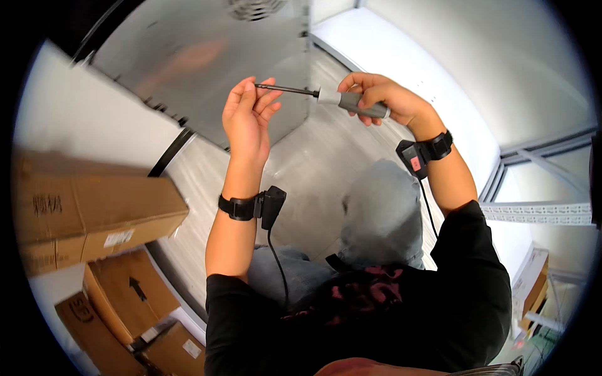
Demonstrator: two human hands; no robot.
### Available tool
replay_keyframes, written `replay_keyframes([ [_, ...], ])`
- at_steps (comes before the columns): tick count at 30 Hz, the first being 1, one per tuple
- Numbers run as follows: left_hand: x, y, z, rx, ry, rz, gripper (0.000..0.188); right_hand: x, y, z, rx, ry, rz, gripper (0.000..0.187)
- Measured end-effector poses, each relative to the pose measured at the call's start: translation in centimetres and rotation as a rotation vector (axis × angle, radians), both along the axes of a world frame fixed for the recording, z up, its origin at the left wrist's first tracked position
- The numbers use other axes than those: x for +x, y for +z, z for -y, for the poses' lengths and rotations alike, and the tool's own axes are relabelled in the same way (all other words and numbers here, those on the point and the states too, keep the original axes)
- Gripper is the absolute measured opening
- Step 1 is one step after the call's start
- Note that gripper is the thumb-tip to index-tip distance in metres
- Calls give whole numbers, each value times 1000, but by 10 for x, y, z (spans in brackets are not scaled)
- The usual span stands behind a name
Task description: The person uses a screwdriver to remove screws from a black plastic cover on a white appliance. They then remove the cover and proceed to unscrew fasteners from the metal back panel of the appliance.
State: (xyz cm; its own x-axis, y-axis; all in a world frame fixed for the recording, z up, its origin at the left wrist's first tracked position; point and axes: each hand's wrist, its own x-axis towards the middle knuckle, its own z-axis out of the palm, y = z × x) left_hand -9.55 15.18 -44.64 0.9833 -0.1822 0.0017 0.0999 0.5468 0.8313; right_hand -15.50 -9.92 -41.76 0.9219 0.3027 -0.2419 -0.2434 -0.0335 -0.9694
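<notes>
My right hand [376, 100] is wrapped round the grey handle of a screwdriver [342, 99]. Its long dark shaft points left, nearly level. At the far end of that shaft, my left hand [249, 116] pinches the tip between thumb and forefinger, with the other fingers loosely curled. Whether a screw or bit sits at the tip is too small to tell. Both hands are raised in front of a grey metal panel [251, 47], apart from its surface.
The metal panel has a round vent [254, 7] at its top. Cardboard boxes [125, 216] are stacked at lower left. A long white ledge [414, 69] runs along the right, with a metal frame [501, 169] beyond. Cables hang from black wrist-worn devices [271, 207] on both arms.
</notes>
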Motion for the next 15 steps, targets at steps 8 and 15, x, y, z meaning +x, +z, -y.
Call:
replay_keyframes([
  [8, 37, -97, 258, 248, -424, -114, 13, -54, -121, 220, 155, -379, -122, 36],
  [15, 55, -180, 410, 531, -616, -288, 11, -87, -219, 297, 261, -643, -283, 33],
])
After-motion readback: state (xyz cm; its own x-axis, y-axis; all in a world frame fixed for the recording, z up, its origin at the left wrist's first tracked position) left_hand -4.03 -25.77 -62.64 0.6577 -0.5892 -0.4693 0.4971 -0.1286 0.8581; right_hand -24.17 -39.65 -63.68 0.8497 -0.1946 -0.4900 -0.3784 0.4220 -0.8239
